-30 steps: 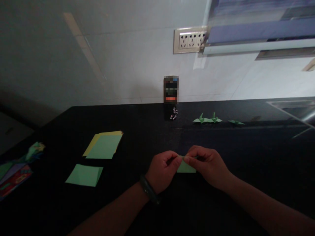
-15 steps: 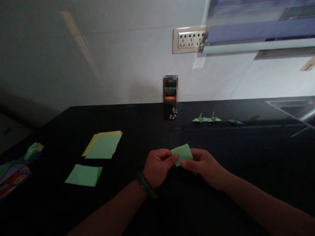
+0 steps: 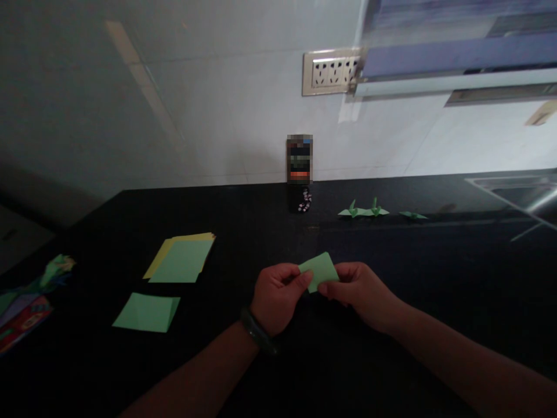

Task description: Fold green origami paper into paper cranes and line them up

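Observation:
A small piece of folded green paper (image 3: pixel 321 270) is held up between my two hands, above the black countertop. My left hand (image 3: pixel 278 295) pinches its left edge, thumb on top; a dark bangle (image 3: pixel 257 332) circles that wrist. On the right side, my right hand (image 3: pixel 357 291) grips the lower right corner between thumb and fingers. The fingers behind the paper are partly hidden. To the left lie a creased green sheet (image 3: pixel 147 312) and a stack of green and yellow paper (image 3: pixel 180 260).
Folded green paper cranes (image 3: pixel 364 211) and a flatter green folded piece (image 3: pixel 412 215) sit near the wall. A phone (image 3: pixel 300 159) with a beaded strap (image 3: pixel 305 200) leans there. Colourful paper items (image 3: pixel 28 319) lie far left. A socket panel (image 3: pixel 331 72) is on the wall.
The view has shifted very slightly. Both hands keep the same hold on the green paper, with hardly any movement.

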The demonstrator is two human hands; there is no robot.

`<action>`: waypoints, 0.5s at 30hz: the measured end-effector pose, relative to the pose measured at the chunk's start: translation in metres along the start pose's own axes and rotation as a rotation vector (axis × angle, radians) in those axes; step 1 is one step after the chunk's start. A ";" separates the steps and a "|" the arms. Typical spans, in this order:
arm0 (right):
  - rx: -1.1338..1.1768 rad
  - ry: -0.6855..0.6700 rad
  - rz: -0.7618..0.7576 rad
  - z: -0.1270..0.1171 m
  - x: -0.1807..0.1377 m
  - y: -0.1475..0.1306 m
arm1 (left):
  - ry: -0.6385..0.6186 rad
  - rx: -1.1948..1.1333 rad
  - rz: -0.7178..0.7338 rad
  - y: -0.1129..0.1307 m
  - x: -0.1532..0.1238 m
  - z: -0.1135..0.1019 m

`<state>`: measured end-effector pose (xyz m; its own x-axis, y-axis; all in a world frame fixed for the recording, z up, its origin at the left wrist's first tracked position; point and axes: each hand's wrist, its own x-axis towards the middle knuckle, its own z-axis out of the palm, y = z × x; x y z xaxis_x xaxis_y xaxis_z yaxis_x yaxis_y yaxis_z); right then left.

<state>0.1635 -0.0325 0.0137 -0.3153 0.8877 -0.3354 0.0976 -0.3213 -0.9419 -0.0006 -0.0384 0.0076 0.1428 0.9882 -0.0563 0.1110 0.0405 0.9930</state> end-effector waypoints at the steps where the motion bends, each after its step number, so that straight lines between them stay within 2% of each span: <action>1: 0.000 0.000 -0.007 -0.001 0.000 0.000 | 0.005 0.009 0.004 0.000 0.000 0.000; 6: -0.018 -0.027 -0.047 -0.005 0.002 0.003 | 0.047 0.044 0.007 -0.001 0.003 -0.001; 15: 0.010 -0.069 -0.055 -0.012 0.009 0.007 | 0.048 0.077 -0.029 0.000 0.006 -0.004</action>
<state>0.1726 -0.0227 0.0041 -0.3845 0.8794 -0.2808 0.0691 -0.2759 -0.9587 -0.0036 -0.0317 0.0080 0.0909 0.9928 -0.0783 0.1900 0.0599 0.9799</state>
